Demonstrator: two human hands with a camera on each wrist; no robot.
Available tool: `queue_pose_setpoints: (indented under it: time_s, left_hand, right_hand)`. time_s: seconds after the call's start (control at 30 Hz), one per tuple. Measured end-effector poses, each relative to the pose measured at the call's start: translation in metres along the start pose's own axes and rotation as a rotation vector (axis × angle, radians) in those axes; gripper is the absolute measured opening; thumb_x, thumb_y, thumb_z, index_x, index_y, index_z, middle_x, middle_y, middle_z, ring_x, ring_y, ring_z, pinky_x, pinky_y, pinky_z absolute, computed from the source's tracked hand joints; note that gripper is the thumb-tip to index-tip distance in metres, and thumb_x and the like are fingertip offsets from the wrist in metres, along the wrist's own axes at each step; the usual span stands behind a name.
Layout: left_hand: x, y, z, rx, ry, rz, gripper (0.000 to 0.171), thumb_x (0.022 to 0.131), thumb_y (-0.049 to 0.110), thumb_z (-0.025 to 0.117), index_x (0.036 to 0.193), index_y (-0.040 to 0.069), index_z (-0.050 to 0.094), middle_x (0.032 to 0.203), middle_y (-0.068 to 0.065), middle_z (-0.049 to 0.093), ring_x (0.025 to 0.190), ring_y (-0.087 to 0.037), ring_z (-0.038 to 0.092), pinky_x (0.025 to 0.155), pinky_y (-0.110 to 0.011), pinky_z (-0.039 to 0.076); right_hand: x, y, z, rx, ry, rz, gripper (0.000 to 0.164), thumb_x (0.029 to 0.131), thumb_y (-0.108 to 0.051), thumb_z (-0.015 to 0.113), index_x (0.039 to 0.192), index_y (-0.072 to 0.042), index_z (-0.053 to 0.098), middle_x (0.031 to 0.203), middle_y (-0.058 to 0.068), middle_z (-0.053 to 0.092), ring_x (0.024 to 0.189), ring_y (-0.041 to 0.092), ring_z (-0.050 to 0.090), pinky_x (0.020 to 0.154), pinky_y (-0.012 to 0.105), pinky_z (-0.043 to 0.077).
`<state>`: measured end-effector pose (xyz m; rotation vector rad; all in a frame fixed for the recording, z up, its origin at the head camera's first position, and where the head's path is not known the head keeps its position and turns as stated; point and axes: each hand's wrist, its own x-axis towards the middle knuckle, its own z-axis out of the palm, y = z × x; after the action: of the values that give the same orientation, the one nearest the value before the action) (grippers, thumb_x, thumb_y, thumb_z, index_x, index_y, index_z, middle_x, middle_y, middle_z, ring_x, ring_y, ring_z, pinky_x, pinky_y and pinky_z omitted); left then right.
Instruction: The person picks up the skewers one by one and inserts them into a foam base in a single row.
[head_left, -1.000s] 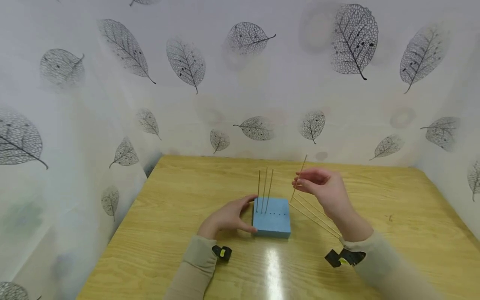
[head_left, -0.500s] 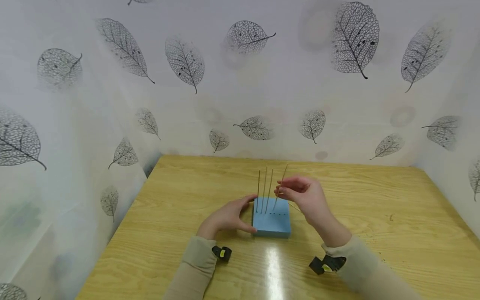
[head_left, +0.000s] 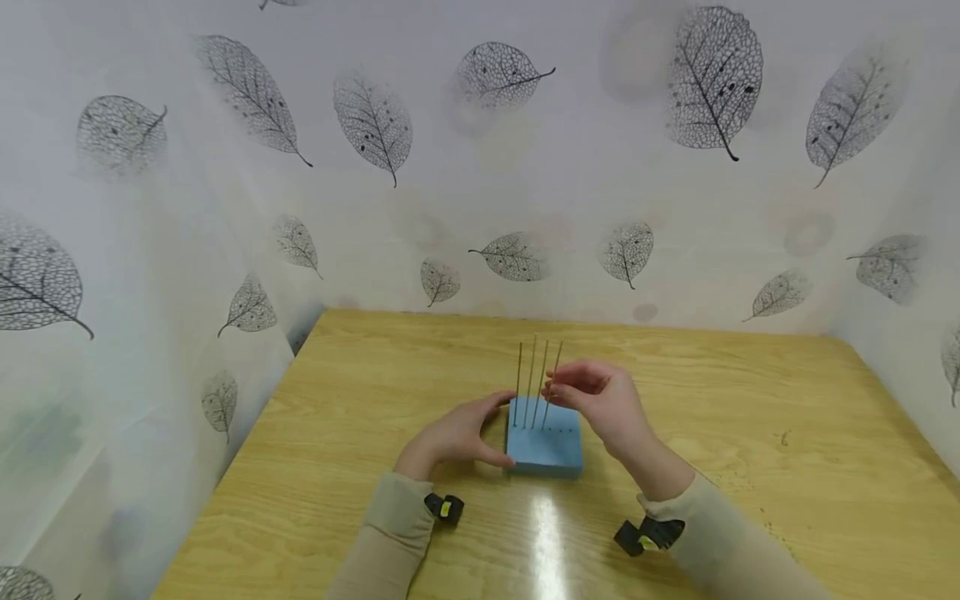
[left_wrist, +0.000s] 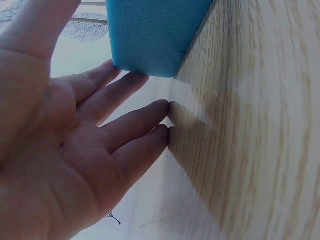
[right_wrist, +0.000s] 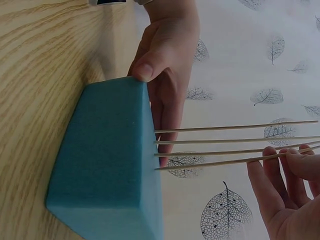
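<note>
A light blue foam block (head_left: 543,457) with a row of small holes lies on the table, and three thin wooden sticks (head_left: 519,379) stand in it, roughly upright. My left hand (head_left: 456,435) holds the block's left side, its thumb at the front corner and fingertips at the back. In the left wrist view two lower fingers (left_wrist: 142,120) reach the tabletop. My right hand (head_left: 611,410) pinches a fourth stick (right_wrist: 210,164) between thumb and fingers. That stick leans slightly, its lower tip right at the block's top face beside the other three.
The wooden table (head_left: 375,358) runs back to a curtain (head_left: 420,208) printed with leaf skeletons. Small crumbs (head_left: 776,525) are scattered at the right. Black wrist cameras sit on both sleeves (head_left: 397,521).
My right hand has moved left with its stick, from beside the block to over it, and the stick has come down and straightened. The left hand keeps its hold.
</note>
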<state>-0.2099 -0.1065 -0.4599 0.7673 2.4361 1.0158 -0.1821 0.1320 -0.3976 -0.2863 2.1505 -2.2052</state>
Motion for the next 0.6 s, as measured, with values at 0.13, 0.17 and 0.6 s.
queue_pose_setpoints:
  time_s: [0.13, 0.17, 0.6]
  left_hand:
    - [0.000, -0.001, 0.000, 0.003, -0.001, -0.003, 0.107, 0.071, 0.040, 0.088, 0.157, 0.020, 0.028, 0.160, -0.002, 0.035, 0.145, -0.023, 0.038, 0.122, -0.043, 0.029]
    - [0.000, -0.001, 0.001, 0.008, 0.000, -0.002, 0.107, 0.071, 0.040, 0.088, 0.157, 0.019, 0.028, 0.160, -0.002, 0.035, 0.144, -0.023, 0.038, 0.122, -0.043, 0.030]
    - [-0.001, 0.001, 0.001, 0.009, 0.008, 0.000, 0.105, 0.072, 0.038, 0.088, 0.156, 0.017, 0.029, 0.158, -0.004, 0.038, 0.143, -0.025, 0.040, 0.121, -0.044, 0.031]
  right_hand:
    - [0.000, 0.005, 0.001, -0.023, 0.007, 0.009, 0.025, 0.088, 0.009, 0.066, 0.109, 0.020, 0.061, 0.103, 0.024, 0.072, 0.084, 0.012, 0.074, 0.079, 0.037, 0.063]
    - [0.000, 0.006, 0.002, -0.029, 0.011, 0.008, 0.024, 0.088, 0.009, 0.066, 0.109, 0.020, 0.061, 0.104, 0.027, 0.071, 0.084, 0.012, 0.074, 0.079, 0.037, 0.063]
    - [0.000, 0.012, 0.004, -0.065, 0.027, 0.002, 0.022, 0.088, 0.009, 0.066, 0.108, 0.018, 0.062, 0.107, 0.031, 0.069, 0.084, 0.010, 0.073, 0.079, 0.037, 0.063]
